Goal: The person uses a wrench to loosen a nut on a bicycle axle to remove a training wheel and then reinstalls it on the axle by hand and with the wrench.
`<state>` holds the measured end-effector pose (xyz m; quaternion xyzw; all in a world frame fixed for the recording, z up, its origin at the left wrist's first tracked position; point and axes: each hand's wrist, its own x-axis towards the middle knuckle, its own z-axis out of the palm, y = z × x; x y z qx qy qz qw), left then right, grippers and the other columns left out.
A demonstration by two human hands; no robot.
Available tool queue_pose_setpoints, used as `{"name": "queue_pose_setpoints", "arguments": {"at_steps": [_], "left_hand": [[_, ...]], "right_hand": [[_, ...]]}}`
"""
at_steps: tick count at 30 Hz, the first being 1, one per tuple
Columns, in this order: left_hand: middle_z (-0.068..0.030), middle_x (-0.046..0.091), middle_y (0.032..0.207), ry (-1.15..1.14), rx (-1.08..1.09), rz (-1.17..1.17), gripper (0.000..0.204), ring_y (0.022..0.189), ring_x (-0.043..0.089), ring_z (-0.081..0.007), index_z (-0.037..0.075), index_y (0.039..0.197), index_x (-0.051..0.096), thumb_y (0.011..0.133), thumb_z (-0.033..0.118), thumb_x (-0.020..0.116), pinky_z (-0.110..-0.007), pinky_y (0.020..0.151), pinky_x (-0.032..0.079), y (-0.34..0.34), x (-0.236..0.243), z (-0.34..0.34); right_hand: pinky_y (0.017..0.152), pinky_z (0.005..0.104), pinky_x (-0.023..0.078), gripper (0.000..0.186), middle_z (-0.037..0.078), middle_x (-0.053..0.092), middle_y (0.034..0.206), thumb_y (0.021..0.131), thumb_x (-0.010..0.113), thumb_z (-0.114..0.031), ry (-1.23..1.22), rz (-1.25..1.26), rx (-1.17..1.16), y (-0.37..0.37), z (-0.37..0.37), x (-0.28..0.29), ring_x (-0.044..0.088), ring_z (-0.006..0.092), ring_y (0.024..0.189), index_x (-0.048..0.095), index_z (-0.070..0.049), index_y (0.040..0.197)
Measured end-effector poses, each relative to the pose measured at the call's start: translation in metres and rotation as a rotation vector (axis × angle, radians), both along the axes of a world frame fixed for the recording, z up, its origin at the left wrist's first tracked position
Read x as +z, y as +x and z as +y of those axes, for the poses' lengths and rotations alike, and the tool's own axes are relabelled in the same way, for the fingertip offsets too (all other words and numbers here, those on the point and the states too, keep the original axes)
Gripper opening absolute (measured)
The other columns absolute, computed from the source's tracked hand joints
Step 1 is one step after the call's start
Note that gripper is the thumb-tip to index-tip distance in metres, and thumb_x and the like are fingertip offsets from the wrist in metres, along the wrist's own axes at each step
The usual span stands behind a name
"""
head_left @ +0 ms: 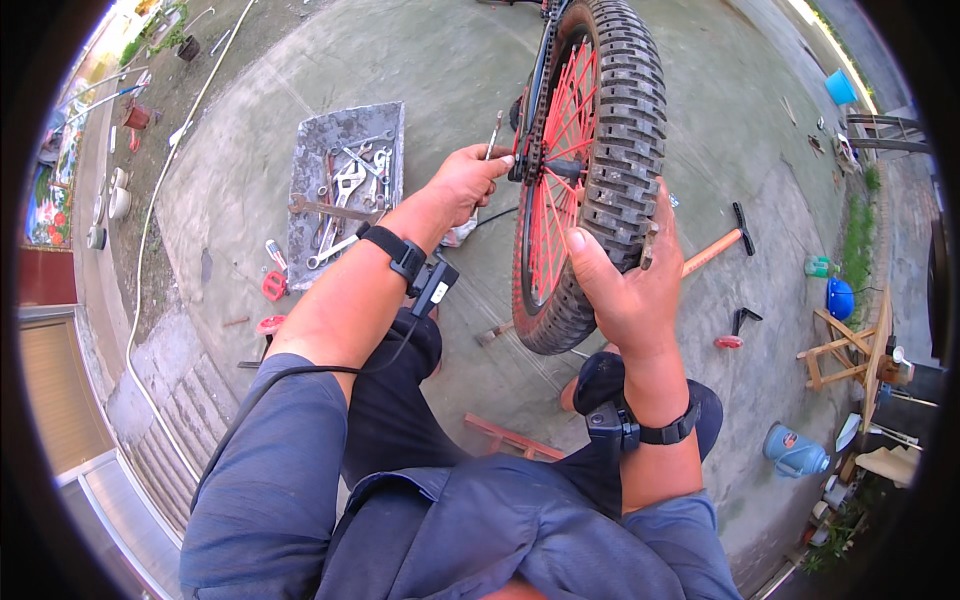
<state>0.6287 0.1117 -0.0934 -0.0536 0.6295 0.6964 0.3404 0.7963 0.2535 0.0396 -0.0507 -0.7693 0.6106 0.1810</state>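
Observation:
The bicycle wheel (pixel 630 130), with a knobbly black tyre and red spokes, stands upright ahead of me. My right hand (pixel 635 285) grips the near part of the tyre, thumb on the left side and fingers round the right. To the left of the hub, my left hand (pixel 468 185) is closed on a slim metal tool (pixel 495 135), whose kind I cannot make out. Its fingertips are beside the axle end and the chain (pixel 534 150). Below that hand, a whitish rag or bag (pixel 460 234) is partly hidden.
A grey tray (pixel 305 140) of wrenches lies left of the wheel. A hammer (pixel 712 252), a paintbrush (pixel 494 334) and a pedal with its crank (pixel 735 335) lie on the concrete. A red metal frame (pixel 515 438) is between my feet. Far right are a blue jug (pixel 795 452) and a wooden stool (pixel 850 350).

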Motion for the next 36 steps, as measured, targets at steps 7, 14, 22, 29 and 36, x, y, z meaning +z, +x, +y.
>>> {"name": "queue_pose_setpoints", "arguments": {"at_steps": [7, 14, 22, 29, 36], "left_hand": [[0.0023, 0.053, 0.080, 0.000, 0.012, 0.018, 0.022, 0.058, 0.044, -0.0057, 0.004, 0.113, 0.060, 0.094, 0.015, 0.061, -0.021, 0.044, 0.033, 0.003, -0.007, 0.014], [0.0021, 0.053, 0.077, -0.036, 0.028, 0.113, 0.020, 0.059, 0.047, -0.0063, 0.003, 0.108, 0.059, 0.094, 0.017, 0.062, -0.022, 0.045, 0.035, 0.007, -0.016, 0.018], [0.0009, 0.053, 0.075, -0.106, -0.014, 0.095, 0.025, 0.060, 0.047, -0.0066, 0.004, 0.104, 0.060, 0.097, 0.028, 0.055, -0.023, 0.048, 0.037, -0.003, -0.025, 0.011], [-0.0250, 0.061, 0.081, -0.439, 0.103, 0.831, 0.033, 0.082, 0.059, -0.0420, 0.001, 0.090, 0.067, 0.094, 0.030, 0.051, -0.047, 0.074, 0.047, -0.021, 0.013, -0.016], [-0.0171, 0.058, 0.065, -0.463, 0.102, 0.847, 0.035, 0.057, 0.056, -0.0275, 0.000, 0.080, 0.058, 0.093, 0.032, 0.059, -0.040, 0.061, 0.047, -0.013, 0.040, -0.025]], "right_hand": [[0.085, 0.0283, 0.049, 0.066, 0.009, 0.062, 0.109, 0.076, 0.073, -0.011, -0.057, 0.012, -0.003, 0.003, 0.000, 0.000, 0.061, 0.0135, 0.093, 0.042, 0.001, 0.134], [0.085, 0.0290, 0.050, 0.068, 0.009, 0.063, 0.109, 0.076, 0.073, -0.011, -0.014, 0.013, -0.012, 0.004, 0.003, -0.003, 0.062, 0.0143, 0.093, 0.041, 0.002, 0.135], [0.084, 0.0289, 0.051, 0.070, 0.009, 0.064, 0.108, 0.075, 0.075, -0.012, -0.002, 0.011, -0.014, 0.003, 0.004, -0.003, 0.063, 0.0146, 0.092, 0.042, 0.002, 0.135], [0.085, 0.0286, 0.050, 0.070, 0.009, 0.063, 0.109, 0.075, 0.076, -0.013, -0.044, 0.005, -0.013, 0.004, -0.001, -0.004, 0.062, 0.0144, 0.093, 0.042, 0.003, 0.134], [0.084, 0.0290, 0.050, 0.069, 0.009, 0.063, 0.109, 0.076, 0.075, -0.013, -0.048, 0.019, 0.006, 0.003, 0.002, -0.006, 0.061, 0.0144, 0.092, 0.042, 0.002, 0.134]]}}
